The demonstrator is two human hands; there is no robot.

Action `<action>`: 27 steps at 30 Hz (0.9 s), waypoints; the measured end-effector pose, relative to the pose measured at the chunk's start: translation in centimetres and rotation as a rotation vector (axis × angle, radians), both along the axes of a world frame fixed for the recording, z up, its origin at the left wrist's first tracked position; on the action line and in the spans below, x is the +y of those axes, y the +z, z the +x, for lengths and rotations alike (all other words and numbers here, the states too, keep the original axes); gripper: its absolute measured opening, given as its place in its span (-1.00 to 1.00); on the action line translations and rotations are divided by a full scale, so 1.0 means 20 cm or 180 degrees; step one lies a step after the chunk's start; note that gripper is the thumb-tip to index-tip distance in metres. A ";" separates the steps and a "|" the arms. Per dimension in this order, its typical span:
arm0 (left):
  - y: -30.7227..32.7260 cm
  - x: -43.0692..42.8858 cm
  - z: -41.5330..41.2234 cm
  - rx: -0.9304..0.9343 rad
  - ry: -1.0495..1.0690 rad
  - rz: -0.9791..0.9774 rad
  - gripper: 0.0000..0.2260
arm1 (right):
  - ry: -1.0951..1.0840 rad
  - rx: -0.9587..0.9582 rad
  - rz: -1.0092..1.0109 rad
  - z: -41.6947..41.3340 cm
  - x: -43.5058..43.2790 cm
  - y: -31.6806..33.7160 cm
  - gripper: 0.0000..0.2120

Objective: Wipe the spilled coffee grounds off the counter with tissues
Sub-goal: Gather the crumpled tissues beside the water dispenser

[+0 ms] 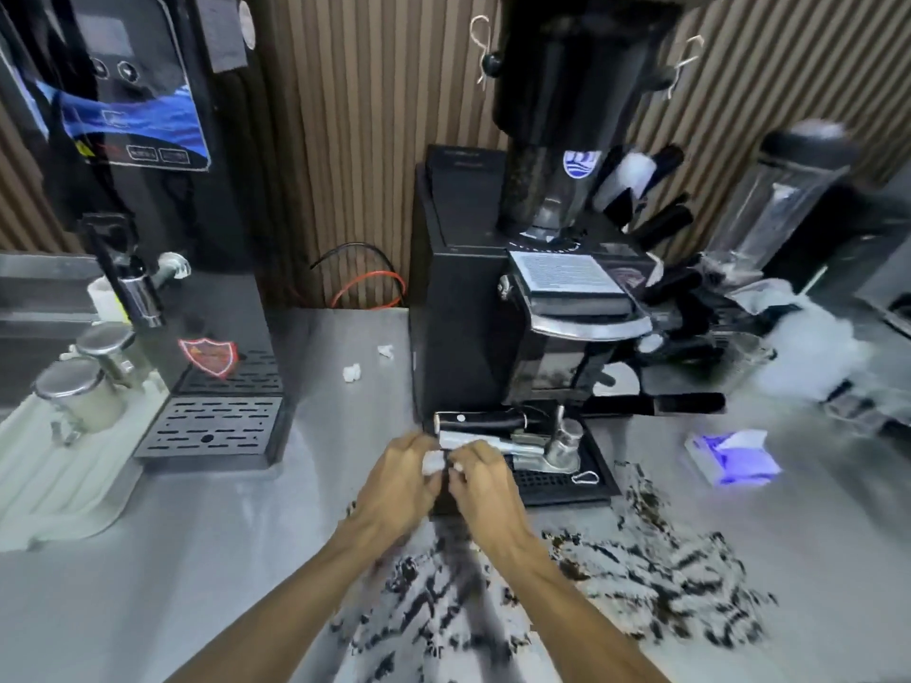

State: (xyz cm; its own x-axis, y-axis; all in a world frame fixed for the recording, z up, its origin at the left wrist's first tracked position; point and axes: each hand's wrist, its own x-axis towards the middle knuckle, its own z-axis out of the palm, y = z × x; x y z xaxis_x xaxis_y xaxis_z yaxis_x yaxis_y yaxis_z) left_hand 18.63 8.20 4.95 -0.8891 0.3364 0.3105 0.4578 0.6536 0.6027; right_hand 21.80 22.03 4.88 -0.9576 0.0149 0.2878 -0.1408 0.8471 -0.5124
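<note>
The fingers [428,485] of both hands are curled inward and meet tip to tip, pinched on a small white tissue [433,461] held between the left hand [399,480] and the right hand [485,478]; the hands sit over the front left corner of the black tray [567,483] under the grinder [542,229]; the coffee grounds [650,564] lie nearer the person, spread across the bench [222,559] on both sides of the forearms.

The risks, as I judge them: the scrap looks slight against so wide a spill, so it may only push the grounds about or smear them; pulled between two pinches, it could tear; the forearms cross above the spill and could drag through it on the way down; a careless sweep could send grounds off the front edge or under the tray; more tissue is likely needed, and the tissue pack [734,456] lies well apart to the right.

Most of the tissue is buried in the fingers, so one sheet or two cannot be told; whether the hands touch the tray is unclear; the grounds under the forearms are hidden, and those at the bottom are cut off and blurred; the pack glows violet, its details washed out; the white mass [808,347] behind it cannot be made out.
</note>
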 end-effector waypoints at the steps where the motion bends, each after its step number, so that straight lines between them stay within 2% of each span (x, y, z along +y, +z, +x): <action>1: 0.01 0.08 0.07 -0.0001 -0.0065 -0.0006 -0.78 | -0.0046 0.0029 0.0007 0.08 0.08 0.00 -0.79; 4: 0.01 0.32 0.28 -0.0057 -0.0306 -0.0059 -0.76 | -0.0219 -0.0044 0.0063 0.33 0.31 0.02 -0.85; 9: 0.01 0.77 0.64 -0.0265 -0.0803 0.0032 -0.80 | -0.0665 -0.0023 0.0212 0.76 0.71 0.03 -0.80; 16: -0.11 1.33 1.05 -0.0582 -0.1450 -0.0350 -0.62 | -0.1642 -0.0323 0.0100 1.28 1.18 -0.08 -0.81; 22: -0.45 1.62 1.34 -0.0692 -0.2057 -0.0970 -0.68 | -0.2354 -0.0643 -0.0322 1.61 1.39 -0.43 -0.86; 27: -1.00 1.71 1.47 -0.0741 -0.2292 -0.1488 -0.69 | -0.2915 -0.1009 -0.0545 1.78 1.47 -0.95 -0.82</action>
